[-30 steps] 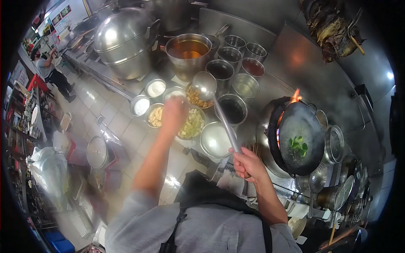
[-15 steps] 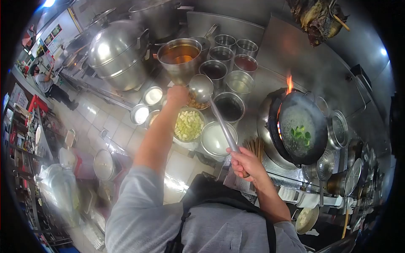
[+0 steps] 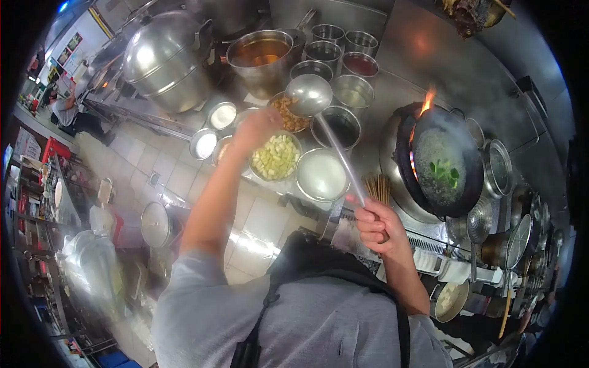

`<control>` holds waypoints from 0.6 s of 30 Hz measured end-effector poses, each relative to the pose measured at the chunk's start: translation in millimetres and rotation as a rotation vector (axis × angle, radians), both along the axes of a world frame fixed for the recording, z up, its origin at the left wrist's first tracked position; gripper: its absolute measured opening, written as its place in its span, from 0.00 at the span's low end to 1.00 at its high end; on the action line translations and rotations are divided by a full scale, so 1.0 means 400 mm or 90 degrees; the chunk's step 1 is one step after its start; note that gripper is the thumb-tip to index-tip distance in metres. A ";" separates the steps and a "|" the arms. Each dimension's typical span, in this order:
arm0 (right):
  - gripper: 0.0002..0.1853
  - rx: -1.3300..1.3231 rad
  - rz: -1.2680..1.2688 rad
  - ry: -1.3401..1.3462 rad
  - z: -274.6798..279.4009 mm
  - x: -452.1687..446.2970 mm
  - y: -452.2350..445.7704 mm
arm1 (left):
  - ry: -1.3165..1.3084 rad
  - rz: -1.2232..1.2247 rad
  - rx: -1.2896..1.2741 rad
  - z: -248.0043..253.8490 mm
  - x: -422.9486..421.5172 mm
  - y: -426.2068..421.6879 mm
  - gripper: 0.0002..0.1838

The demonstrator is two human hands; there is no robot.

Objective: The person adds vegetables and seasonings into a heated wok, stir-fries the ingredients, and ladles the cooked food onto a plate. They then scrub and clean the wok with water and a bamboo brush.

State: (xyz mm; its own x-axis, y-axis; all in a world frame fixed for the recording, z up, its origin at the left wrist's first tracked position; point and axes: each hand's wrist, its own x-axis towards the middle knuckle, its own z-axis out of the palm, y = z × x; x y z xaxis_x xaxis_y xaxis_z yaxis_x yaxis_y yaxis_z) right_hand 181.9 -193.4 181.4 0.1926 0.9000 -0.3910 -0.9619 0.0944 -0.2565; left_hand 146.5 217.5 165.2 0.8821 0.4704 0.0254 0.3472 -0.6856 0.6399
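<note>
My right hand point(image 3: 380, 228) is closed around the long handle of a steel ladle point(image 3: 309, 95). The ladle's bowl hangs beside a container of brown pieces point(image 3: 289, 113) and partly overlaps it. My left hand point(image 3: 257, 127) is blurred, its fingers hard to make out. It hovers at the far left edge of a bowl of chopped pale green vegetable point(image 3: 275, 158), close to the brown pieces. On the right a black wok point(image 3: 446, 193) holds bubbling liquid and green leaves point(image 3: 443, 173), with flame rising at its rim.
A bowl of whitish liquid point(image 3: 322, 175) and a container of dark sauce point(image 3: 337, 127) stand near the ladle. Behind are a pot of amber liquid point(image 3: 261, 55) and a large domed steamer point(image 3: 162, 61). A strainer point(image 3: 477, 224) lies right of the wok. Another person stands far left.
My left hand has shifted from beside the brown pieces toward the chopped green vegetable. The ladle's bowl has moved a little right, off the brown pieces. The camera view has tilted slightly.
</note>
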 end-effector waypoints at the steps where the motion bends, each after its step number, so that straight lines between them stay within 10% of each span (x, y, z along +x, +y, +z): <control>1: 0.20 -0.003 0.001 -0.016 -0.002 -0.010 -0.009 | 0.080 -0.031 0.067 -0.024 -0.027 -0.042 0.18; 5: 0.20 -0.057 0.015 -0.100 0.010 -0.035 -0.004 | 0.149 0.043 0.283 -0.164 -0.075 -0.147 0.25; 18: 0.17 -0.114 0.008 -0.233 0.035 -0.086 -0.006 | -0.003 -0.004 0.253 -0.295 -0.037 -0.021 0.13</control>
State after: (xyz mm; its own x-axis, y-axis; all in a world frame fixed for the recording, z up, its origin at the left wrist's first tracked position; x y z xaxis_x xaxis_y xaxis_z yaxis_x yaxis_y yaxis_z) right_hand 147.6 -195.7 195.6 0.3377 0.8269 -0.4497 -0.8052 0.0063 -0.5930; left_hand 131.5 209.2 47.2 0.8844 0.4177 0.2083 0.3398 -0.8821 0.3262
